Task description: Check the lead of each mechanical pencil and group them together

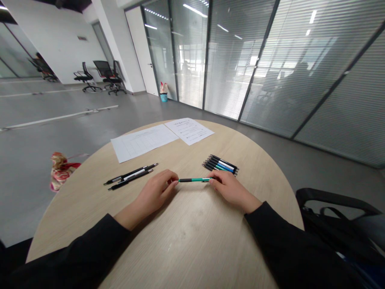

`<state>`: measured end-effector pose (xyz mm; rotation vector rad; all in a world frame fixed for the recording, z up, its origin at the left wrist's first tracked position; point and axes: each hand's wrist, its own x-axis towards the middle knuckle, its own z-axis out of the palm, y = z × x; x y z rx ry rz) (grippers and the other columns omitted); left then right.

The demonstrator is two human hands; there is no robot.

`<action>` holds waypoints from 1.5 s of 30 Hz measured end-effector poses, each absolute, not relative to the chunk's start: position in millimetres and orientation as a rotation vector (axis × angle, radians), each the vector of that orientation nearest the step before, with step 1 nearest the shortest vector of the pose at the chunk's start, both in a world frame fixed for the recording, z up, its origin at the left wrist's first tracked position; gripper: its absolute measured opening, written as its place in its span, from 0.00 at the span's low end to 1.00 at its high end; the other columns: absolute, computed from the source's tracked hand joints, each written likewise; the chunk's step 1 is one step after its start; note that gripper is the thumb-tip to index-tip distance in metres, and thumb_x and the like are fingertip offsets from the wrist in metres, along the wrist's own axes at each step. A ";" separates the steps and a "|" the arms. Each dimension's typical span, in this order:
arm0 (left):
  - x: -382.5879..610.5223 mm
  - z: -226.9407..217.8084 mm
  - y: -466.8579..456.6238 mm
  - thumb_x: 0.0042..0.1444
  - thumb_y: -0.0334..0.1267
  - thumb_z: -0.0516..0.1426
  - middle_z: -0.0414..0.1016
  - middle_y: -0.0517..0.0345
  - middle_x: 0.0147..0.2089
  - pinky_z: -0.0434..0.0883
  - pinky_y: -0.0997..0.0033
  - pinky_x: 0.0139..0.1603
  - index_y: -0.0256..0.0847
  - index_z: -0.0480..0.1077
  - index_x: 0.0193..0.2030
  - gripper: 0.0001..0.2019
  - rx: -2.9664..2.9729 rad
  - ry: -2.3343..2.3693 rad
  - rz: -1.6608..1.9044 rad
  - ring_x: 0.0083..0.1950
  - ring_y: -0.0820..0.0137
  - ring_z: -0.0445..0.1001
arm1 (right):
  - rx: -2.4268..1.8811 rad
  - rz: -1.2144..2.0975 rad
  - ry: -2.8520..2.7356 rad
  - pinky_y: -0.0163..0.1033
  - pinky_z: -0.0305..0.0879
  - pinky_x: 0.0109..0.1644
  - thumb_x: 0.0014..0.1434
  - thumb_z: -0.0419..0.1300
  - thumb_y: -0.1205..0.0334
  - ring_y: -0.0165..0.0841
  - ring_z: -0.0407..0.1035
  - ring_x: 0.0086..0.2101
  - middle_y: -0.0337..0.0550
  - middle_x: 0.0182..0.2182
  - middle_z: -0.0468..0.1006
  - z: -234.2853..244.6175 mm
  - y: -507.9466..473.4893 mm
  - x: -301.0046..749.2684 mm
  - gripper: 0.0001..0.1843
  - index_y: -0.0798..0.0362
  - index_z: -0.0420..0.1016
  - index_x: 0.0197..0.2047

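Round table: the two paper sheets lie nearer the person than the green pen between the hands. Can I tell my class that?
No: the paper sheets lie beyond the green pen between the left hand and right hand, towards the far side of the round table, as the head view shows.

Pen (194, 180): slim barrel, teal-green mid-section, black at left end. Lying roughly level, crosswise to viewer, over pale wood surface (192, 241); contact with surface cannot be told. Left end pinched by fingers (173, 181) of left hand (153, 192); right end gripped by fingers (213, 181) of right hand (233, 190), tip hidden. Mid-section bare between both hands.
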<state>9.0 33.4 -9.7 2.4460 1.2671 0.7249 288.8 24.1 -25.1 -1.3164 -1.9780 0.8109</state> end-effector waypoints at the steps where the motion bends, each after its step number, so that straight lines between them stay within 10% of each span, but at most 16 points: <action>1: 9.4 -9.2 33.0 0.66 0.42 0.51 0.75 0.55 0.36 0.69 0.65 0.39 0.41 0.70 0.39 0.10 2.431 1.274 0.733 0.36 0.66 0.72 | -1.316 0.808 -1.977 0.37 0.60 0.40 0.64 0.57 0.66 0.33 0.69 0.33 0.39 0.29 0.77 -25.3 24.2 288.8 0.07 0.54 0.78 0.39; 45: -2.9 -7.8 46.8 0.60 0.44 0.56 0.77 0.58 0.29 0.66 0.68 0.31 0.40 0.73 0.36 0.10 1.996 1.476 0.951 0.30 0.68 0.73 | -1.480 0.550 -1.804 0.37 0.60 0.38 0.63 0.56 0.64 0.34 0.69 0.32 0.41 0.31 0.78 -40.1 36.3 298.5 0.10 0.52 0.79 0.39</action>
